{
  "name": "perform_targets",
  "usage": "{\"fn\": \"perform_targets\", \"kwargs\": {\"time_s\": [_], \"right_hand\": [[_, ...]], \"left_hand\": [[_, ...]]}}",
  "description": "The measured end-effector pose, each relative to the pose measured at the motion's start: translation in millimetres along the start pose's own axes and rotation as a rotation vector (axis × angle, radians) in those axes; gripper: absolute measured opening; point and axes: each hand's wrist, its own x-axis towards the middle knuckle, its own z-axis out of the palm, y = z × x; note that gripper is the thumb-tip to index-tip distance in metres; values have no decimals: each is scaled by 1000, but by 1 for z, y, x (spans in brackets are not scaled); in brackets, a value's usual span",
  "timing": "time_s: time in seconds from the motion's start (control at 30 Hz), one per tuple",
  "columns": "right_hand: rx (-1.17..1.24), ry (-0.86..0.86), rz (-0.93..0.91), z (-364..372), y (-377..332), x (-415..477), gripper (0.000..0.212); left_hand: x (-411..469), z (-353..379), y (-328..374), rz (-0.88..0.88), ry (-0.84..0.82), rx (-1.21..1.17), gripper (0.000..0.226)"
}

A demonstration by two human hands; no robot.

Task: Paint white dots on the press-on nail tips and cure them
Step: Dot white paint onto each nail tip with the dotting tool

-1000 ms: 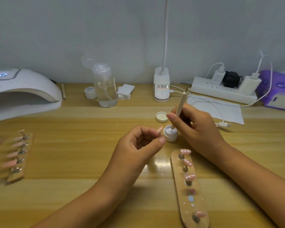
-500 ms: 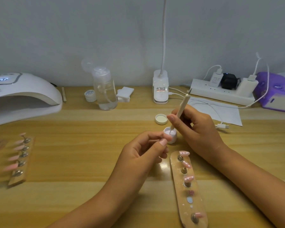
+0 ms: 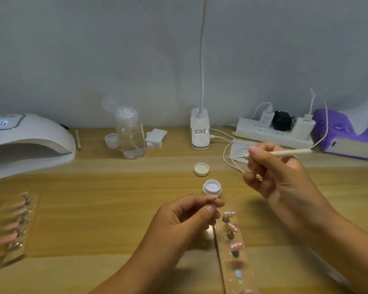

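In the head view, a wooden tabletop (image 3: pixel 94 209) is seen from above with both hands raised over it. The left hand (image 3: pixel 189 221) is held near the middle, its grip pressed together: thumb and forefinger are pinched on a small pale nail tip (image 3: pixel 212 196), seen edge-on and blurred. The right hand (image 3: pixel 285 183) is lifted to the right, its grip closed round a cream dotting pen (image 3: pixel 285 153), which is held almost level with its fine metal point turned left. Between the hands an open pot of white gel (image 3: pixel 211 187) is stood on the tabletop, and its lid (image 3: pixel 201 169) is laid upturned just behind it. Just right of the left hand a clear holder strip (image 3: pixel 249 272) is laid, on which pink nail tips (image 3: pixel 229 213) are mounted on small metal stands. A second holder strip (image 3: pixel 17 230), also loaded with pink tips, is seen blurred at the left. At the far left a white curing lamp (image 3: pixel 26 141) is placed, its display lit, though the characters cannot be read. Along the wall a clear pump bottle (image 3: pixel 131 134), a small white jar (image 3: pixel 112 140) with unreadable script on its top, a clip lamp base (image 3: pixel 200 132) bearing a red-and-white label too small to read, and a power strip (image 3: pixel 272 134) with chargers are lined up.
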Motion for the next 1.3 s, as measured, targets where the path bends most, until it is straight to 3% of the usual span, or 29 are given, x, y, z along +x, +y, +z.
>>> {"fn": "perform_targets", "kwargs": {"time_s": [0.2, 1.07, 1.3], "right_hand": [[205, -1, 78, -2, 13, -26, 25], [166, -41, 74, 9, 21, -30, 28], [209, -36, 69, 7, 20, -29, 28]], "left_hand": [[-1, 0, 2, -9, 9, 50, 24], [-4, 3, 3, 5, -29, 175, 25], [-3, 3, 2, 2, -15, 116, 13]]}}
